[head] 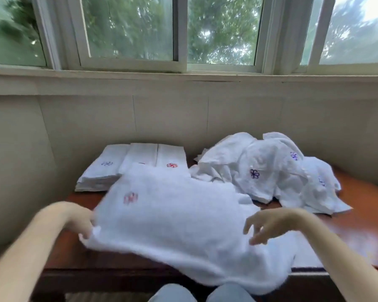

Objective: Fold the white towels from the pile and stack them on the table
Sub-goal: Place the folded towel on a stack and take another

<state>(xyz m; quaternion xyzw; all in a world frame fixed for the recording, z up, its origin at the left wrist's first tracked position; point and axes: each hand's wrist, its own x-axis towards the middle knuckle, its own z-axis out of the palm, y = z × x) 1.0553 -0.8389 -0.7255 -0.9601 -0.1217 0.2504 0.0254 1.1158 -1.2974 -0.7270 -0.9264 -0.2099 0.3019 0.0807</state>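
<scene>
A white towel with a red embroidered mark lies spread and blurred over the brown table, its near edge hanging past the table front. My left hand grips the towel's left edge. Over the towel's right part, my right hand hovers with fingers spread and loosely bent, holding nothing. A pile of crumpled white towels with purple marks sits at the back right. Stacks of folded white towels stand at the back left.
A pale wall and a window sill rise right behind the table. A second folded stack with a red mark sits beside the first. My knees show below the table's front edge.
</scene>
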